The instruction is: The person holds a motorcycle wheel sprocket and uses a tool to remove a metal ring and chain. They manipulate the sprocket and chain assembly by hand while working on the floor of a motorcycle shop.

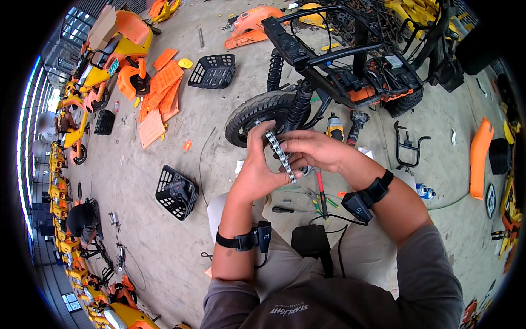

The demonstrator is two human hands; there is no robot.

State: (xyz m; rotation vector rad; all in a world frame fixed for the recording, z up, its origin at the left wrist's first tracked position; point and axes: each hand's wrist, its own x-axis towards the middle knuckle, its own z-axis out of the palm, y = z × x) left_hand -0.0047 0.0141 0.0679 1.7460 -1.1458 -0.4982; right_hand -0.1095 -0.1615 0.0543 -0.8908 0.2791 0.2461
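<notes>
risk: chain (280,153) could slip loose and drop to the floor (164,230); the grip is fingertips only, and links look greasy. My guess, not seen.
risk 2: a fingertip could get pinched between links if the chain folds while both hands pull on it.
chain position: held up between both hands, running diagonally from upper left to lower right, above the lap, in front of the rear wheel (257,116) of the stripped scooter frame (329,60).
left hand (256,174): closed on the chain, thumb and fingers pressing its upper part.
right hand (312,151): closed, fingers curled around the chain's lower part; a small ring-shaped piece near them, unclear.
nearby: screwdrivers and pliers (315,200) on floor below hands; black basket (176,192) to the left; drill (334,129) by the wheel.
</notes>
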